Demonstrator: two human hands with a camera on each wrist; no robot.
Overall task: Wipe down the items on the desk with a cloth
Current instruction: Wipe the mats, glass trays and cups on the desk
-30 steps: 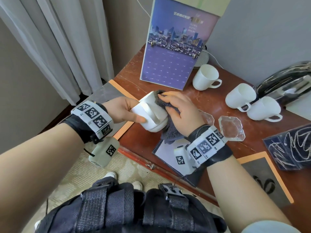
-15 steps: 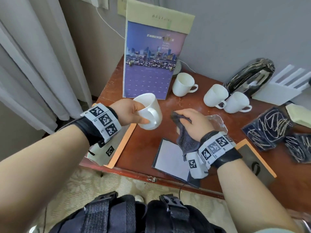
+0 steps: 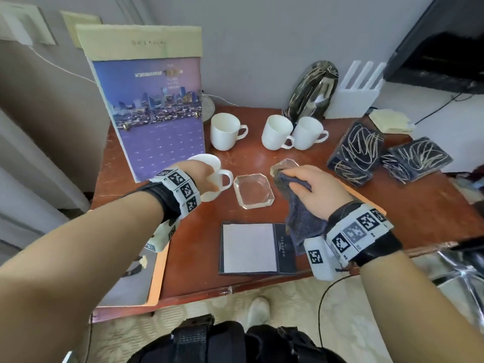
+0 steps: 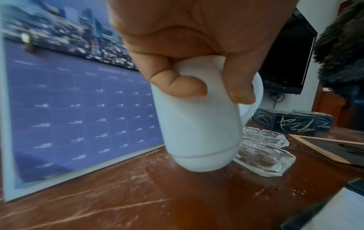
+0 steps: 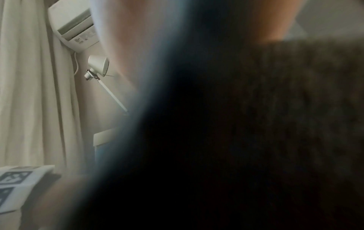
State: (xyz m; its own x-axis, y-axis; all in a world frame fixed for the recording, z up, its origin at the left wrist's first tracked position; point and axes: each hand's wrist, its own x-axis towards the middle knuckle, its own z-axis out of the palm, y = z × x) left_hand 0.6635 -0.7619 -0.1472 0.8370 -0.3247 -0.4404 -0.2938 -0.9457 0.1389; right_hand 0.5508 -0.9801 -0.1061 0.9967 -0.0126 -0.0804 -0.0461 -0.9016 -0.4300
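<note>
My left hand [image 3: 203, 176] grips a white mug [image 3: 212, 166] from above, just in front of the purple calendar [image 3: 159, 121]. In the left wrist view the mug [image 4: 197, 124] is upright, its base at or just above the wooden desk [image 4: 157, 194]. My right hand [image 3: 311, 189] holds a dark grey cloth [image 3: 301, 218] and rests over the far glass ashtray [image 3: 284, 165]. A second glass ashtray [image 3: 253, 189] lies between the two hands. The cloth [image 5: 256, 140] fills the right wrist view.
Three more white mugs [image 3: 225, 131] [image 3: 276, 132] [image 3: 307, 132] stand at the back. A notepad [image 3: 251, 247] lies near the front edge. Black patterned boxes [image 3: 356, 153] sit at the right, a dark oval tray [image 3: 311, 90] leans on the wall, and an orange-edged mat [image 3: 154, 273] overhangs the left front.
The right hand took the cloth off the mug and moved right onto the far ashtray. The left hand carried the mug down to the desk beside the calendar.
</note>
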